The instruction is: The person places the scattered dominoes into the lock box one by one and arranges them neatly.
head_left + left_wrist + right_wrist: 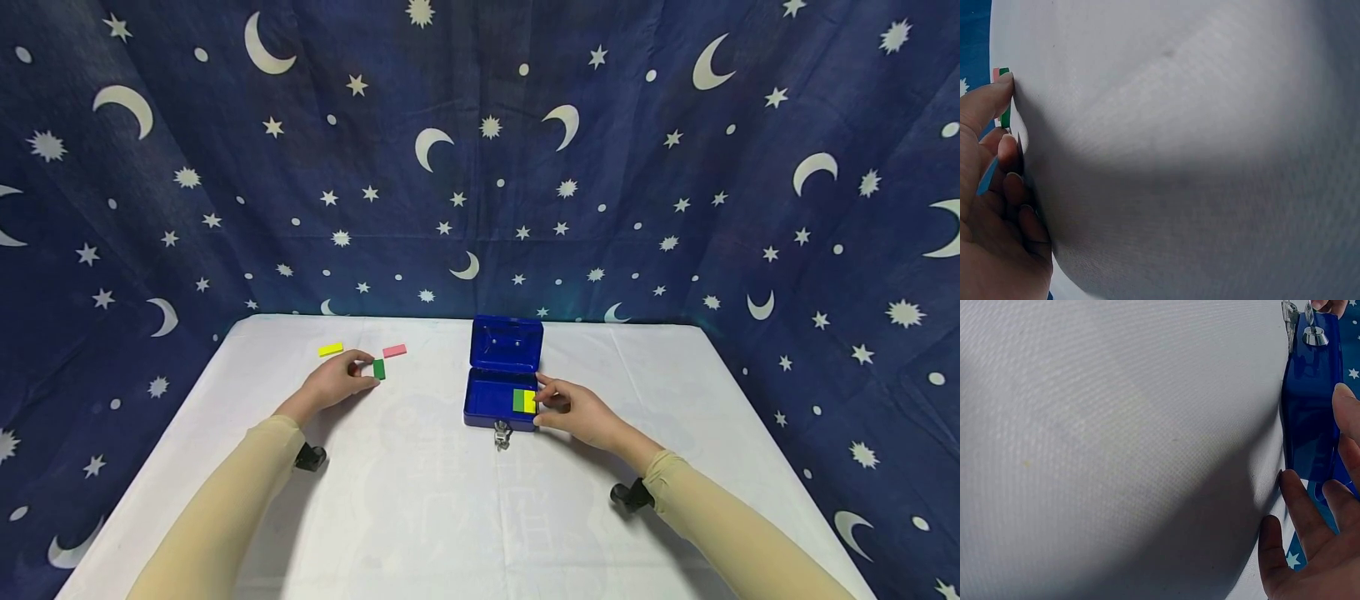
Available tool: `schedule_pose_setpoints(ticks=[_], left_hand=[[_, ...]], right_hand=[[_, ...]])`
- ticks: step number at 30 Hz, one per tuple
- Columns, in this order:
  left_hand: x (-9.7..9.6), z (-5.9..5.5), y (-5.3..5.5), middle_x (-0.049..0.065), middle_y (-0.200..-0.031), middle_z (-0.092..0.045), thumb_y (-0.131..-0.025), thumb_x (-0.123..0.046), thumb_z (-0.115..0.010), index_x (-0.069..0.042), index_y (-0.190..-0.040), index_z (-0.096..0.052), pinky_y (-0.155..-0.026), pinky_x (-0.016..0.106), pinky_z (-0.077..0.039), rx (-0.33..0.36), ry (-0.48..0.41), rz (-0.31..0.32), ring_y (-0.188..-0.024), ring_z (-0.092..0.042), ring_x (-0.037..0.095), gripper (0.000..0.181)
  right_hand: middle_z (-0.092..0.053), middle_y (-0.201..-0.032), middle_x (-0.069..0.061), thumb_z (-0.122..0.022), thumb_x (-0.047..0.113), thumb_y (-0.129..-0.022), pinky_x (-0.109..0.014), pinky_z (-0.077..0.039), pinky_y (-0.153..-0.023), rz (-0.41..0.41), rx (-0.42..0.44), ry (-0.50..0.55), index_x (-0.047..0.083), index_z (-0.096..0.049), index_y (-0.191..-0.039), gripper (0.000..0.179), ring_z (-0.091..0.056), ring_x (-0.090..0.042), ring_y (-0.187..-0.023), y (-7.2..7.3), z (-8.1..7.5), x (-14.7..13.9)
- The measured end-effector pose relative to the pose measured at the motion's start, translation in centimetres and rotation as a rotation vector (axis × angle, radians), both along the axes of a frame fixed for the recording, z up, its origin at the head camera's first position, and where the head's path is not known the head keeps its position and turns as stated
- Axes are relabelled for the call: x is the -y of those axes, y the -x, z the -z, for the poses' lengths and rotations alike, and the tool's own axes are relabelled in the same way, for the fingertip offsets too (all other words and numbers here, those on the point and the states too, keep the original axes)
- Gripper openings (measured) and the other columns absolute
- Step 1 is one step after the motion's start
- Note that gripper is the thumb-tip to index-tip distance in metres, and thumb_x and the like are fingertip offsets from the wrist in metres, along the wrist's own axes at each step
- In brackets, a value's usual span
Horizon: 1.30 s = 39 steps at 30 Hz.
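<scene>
My left hand (336,382) pinches a small green rectangular block (378,369) between thumb and fingers, close over the white table. The left wrist view shows the block's green edge (1005,117) under the thumb tip. A pink block (394,351) and a yellow block (331,349) lie just beyond that hand. Right of them stands a blue metal cash box (487,396), lid raised. Inside, at its right end, a green block (518,401) and a yellow block (529,402) sit side by side. My right hand (581,412) rests against the box's right side, fingers spread apart.
Keys (502,436) hang from the lock on the box's front. The raised lid (506,343) leans back behind the box. A white cloth (420,500) covers the table. Dark blue curtain (480,150) with moons and stars encloses the back and both sides.
</scene>
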<state>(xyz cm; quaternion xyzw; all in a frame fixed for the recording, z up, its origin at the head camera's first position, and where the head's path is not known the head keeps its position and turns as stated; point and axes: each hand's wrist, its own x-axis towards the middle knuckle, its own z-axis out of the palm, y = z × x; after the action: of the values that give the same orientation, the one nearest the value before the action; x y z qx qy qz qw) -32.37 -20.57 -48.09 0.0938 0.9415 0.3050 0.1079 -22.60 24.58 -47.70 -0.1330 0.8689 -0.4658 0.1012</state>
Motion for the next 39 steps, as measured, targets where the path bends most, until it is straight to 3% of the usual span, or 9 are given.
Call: schedule_pose_setpoints(ticks=[26, 32, 39], left_hand=[[0.2, 0.2, -0.1, 0.007, -0.092, -0.057, -0.092, -0.034, -0.077, -0.006, -0.133, -0.062, -0.075, 0.038, -0.04, -0.023, -0.038, 0.011, -0.082, -0.052, 0.022, 0.051], [-0.2, -0.4, -0.2, 0.008, -0.093, -0.057, -0.093, -0.033, -0.077, -0.009, -0.133, -0.061, -0.073, 0.038, -0.041, -0.012, -0.108, 0.014, -0.082, -0.053, 0.023, 0.049], [-1.5, -1.7, -0.6, 0.007, -0.096, -0.056, -0.091, -0.033, -0.078, -0.013, -0.13, -0.062, -0.071, 0.037, -0.041, -0.075, -0.146, 0.071, -0.081, -0.051, 0.023, 0.046]], right_hand=[[-0.039, -0.161, 0.001, -0.082, 0.021, -0.089, -0.048, -0.045, -0.105, 0.023, 0.02, -0.026, 0.012, -0.067, -0.114, 0.03, -0.058, -0.025, -0.127, 0.1, -0.2, 0.1], [-0.039, -0.161, 0.001, -0.082, 0.02, -0.089, -0.047, -0.045, -0.105, 0.026, 0.021, -0.04, 0.012, -0.067, -0.114, 0.03, -0.059, -0.025, -0.126, 0.1, -0.1, 0.0], [-0.038, -0.161, -0.005, -0.081, 0.02, -0.09, -0.05, -0.045, -0.104, 0.008, 0.001, -0.039, 0.011, -0.067, -0.114, 0.028, -0.059, -0.029, -0.126, 0.1, -0.1, 0.0]])
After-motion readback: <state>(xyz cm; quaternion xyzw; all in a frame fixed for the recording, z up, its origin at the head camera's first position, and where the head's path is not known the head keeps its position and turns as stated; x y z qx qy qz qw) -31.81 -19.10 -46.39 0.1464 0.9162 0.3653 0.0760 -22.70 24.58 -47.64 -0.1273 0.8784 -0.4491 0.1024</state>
